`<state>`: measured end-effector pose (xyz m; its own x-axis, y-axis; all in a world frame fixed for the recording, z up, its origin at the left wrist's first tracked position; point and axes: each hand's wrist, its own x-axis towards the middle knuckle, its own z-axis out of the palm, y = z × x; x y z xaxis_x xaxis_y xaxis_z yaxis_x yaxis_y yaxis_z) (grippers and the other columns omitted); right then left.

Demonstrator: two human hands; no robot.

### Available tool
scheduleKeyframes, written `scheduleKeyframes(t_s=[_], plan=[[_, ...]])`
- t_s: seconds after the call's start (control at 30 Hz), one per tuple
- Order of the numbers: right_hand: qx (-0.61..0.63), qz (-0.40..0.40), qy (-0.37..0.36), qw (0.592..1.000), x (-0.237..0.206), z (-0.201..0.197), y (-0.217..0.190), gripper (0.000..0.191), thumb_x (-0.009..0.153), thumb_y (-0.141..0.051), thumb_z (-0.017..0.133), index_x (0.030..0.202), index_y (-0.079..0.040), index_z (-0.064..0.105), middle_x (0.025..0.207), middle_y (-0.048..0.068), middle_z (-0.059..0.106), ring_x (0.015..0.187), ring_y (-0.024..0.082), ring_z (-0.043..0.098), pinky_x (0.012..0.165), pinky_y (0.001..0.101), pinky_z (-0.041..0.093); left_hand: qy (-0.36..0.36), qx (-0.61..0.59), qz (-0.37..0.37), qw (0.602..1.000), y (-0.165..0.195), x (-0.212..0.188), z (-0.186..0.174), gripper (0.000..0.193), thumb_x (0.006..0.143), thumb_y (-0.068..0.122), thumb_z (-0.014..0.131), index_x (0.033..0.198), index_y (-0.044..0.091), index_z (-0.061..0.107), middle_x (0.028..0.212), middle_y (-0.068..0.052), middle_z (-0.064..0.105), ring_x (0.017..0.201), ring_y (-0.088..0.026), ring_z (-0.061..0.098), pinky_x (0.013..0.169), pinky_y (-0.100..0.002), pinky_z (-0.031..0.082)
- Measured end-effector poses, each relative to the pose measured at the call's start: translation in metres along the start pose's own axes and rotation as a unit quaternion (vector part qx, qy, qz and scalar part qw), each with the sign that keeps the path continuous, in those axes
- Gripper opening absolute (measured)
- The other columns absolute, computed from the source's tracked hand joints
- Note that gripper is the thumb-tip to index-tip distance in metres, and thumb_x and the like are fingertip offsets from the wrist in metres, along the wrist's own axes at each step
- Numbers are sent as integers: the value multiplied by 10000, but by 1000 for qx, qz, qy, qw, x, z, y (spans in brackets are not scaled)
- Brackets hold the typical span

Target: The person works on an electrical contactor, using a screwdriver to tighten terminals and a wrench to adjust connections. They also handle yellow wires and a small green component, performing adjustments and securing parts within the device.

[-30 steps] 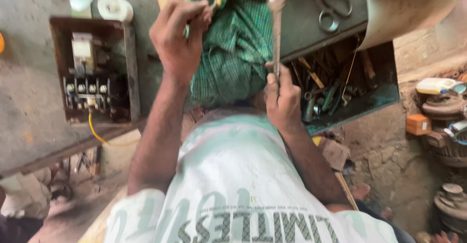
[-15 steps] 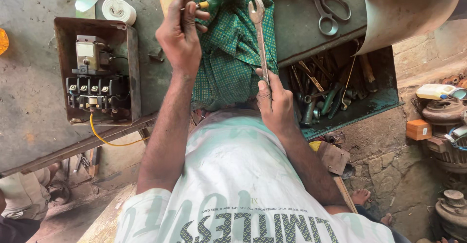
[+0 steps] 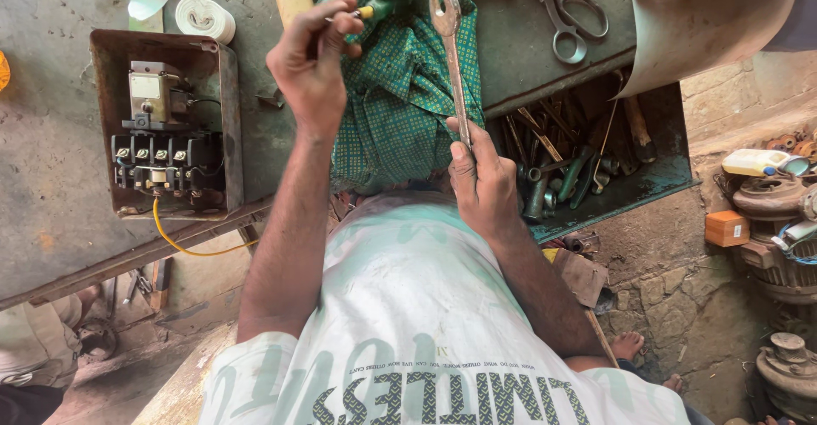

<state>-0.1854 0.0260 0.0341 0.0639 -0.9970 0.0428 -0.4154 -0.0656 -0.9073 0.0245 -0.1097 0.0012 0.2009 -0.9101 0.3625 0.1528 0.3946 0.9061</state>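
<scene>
Behind both hands lies a grey metal table (image 3: 51, 178) with green cloth (image 3: 400, 93). Right hand (image 3: 485, 182) fingers close around a wrench (image 3: 453, 59) (upright over the cloth); left hand (image 3: 311, 63) fingers pinch a small screwdriver (image 3: 374, 10). Better to grip the wrench firmly, I think.

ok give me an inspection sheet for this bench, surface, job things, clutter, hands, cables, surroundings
surface: grey metal bench, scuffed and stained, with a green patterned cloth spread over its near edge.
job's things: open-ended spanner, held upright over the cloth; small screwdriver with yellow and green handle.
clutter: rusty switch box with its works exposed, tape roll, scissors, drawer of tools standing open.
grippers: left hand pinches the screwdriver in its fingers; right hand grips the spanner's lower shank.
cables: yellow wire hangs from the switch box.
surroundings: stone floor, old motor parts at the right, orange block.
</scene>
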Motion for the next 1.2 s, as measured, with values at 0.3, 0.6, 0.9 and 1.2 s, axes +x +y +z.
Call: scheduleKeyframes(t_s=[0.3,0.6,0.9,1.2], plan=[[-54,-62,-14,997,8,8,-7,318,1124,-122,515,1410,15,533,896,177,727,642,173,704,551,352,520,-78,141,110,981,28,-8,18,106,1071,-26,691,1173,-3,708,1126,-115,743,995,-146,749,836,-270,665],[-108,-99,47,988,-6,-4,-21,278,1070,-103,512,1271,76,584,736,123,632,609,258,625,528,354,490,-90,158,136,974,34,-1,16,146,1037,-82,714,1159,-3,705,1125,-115,744,1014,-173,755,879,-291,654],[-17,81,17,996,-1,8,2,234,1121,-142,486,1294,-25,592,591,57,515,499,128,532,488,327,424,-73,143,66,985,22,-6,-10,56,1066,-33,701,1112,-1,704,1068,-96,753,875,-137,736,710,-253,591],[11,60,-29,998,-3,17,11,275,1115,-162,500,1319,-4,596,590,23,539,502,100,547,475,290,427,-47,291,146,944,24,0,-26,126,1077,86,780,1188,40,742,1081,-83,766,974,-188,738,839,-300,598]])
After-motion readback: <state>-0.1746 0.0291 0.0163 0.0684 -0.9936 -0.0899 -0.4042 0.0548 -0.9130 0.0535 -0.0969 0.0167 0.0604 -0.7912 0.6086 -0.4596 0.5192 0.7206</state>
